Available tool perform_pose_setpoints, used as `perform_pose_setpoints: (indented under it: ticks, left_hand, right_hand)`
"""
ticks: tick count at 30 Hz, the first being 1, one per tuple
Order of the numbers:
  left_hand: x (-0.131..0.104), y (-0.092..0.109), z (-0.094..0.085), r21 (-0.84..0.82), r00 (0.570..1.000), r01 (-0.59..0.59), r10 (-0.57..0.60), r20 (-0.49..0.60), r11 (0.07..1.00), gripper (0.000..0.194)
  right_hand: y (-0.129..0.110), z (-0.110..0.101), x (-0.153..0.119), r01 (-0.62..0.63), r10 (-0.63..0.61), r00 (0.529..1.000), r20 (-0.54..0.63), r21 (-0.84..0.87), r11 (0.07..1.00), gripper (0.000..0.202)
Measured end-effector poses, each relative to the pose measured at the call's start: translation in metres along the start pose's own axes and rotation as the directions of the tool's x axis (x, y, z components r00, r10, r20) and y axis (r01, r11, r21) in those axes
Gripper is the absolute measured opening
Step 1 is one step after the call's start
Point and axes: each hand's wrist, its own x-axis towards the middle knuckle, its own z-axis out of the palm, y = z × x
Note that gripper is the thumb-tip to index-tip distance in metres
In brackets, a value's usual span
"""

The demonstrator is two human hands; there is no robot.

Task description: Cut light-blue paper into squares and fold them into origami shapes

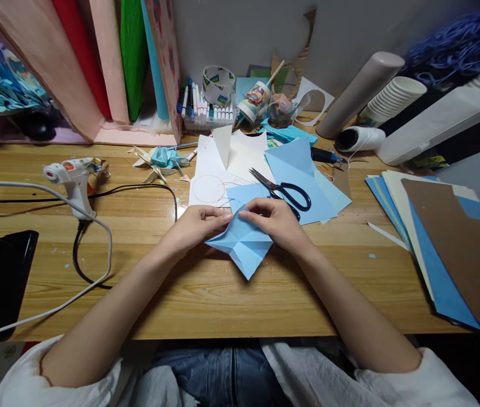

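A small light-blue sheet of paper (244,249), creased into several folds, is held up between my hands over the table. My left hand (201,223) pinches its upper left edge. Thumb and fingers of my right hand (270,217) close on the upper right side. The paper's lower corner points down toward me. Just beyond my right hand lie black-handled scissors (284,189), on top of blue paper sheets (308,181). White paper (206,169) with drawn circles lies behind my hands.
To the left are a white hot glue gun (74,183), its cables and a black tablet-like device (0,277). Markers (210,104), a paper cup (254,102) and folded paper pieces (161,158) stand behind. At right lies a stack of coloured sheets (447,243).
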Motion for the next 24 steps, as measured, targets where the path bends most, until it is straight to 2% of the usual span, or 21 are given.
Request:
perform_pose_setpoints:
  ticks: [6,9,12,24]
  left_hand:
    - [0.0019,-0.0053,-0.0005,0.118,0.995,-0.061,0.051,0.084,0.991,0.031]
    - [0.0035,-0.0068,-0.0014,0.177,0.995,-0.095,0.091,0.031,0.980,0.030]
    - [0.0041,-0.0064,-0.0012,0.169,0.996,-0.086,0.091,-0.022,0.982,0.029]
    - [-0.0007,-0.0013,0.0044,0.148,0.995,-0.043,0.056,-0.087,0.988,0.028]
  right_hand:
    - [0.0003,0.0027,0.0005,-0.094,0.098,0.995,-0.014,0.160,0.983,0.020]
    - [-0.0010,0.0046,-0.0006,-0.104,0.107,0.994,-0.005,0.171,0.980,0.020]
    - [-0.0027,0.0065,-0.0017,-0.104,0.108,0.994,-0.010,0.162,0.981,0.020]
    - [-0.0016,0.0048,-0.0006,-0.112,0.113,0.994,0.002,0.189,0.976,0.025]
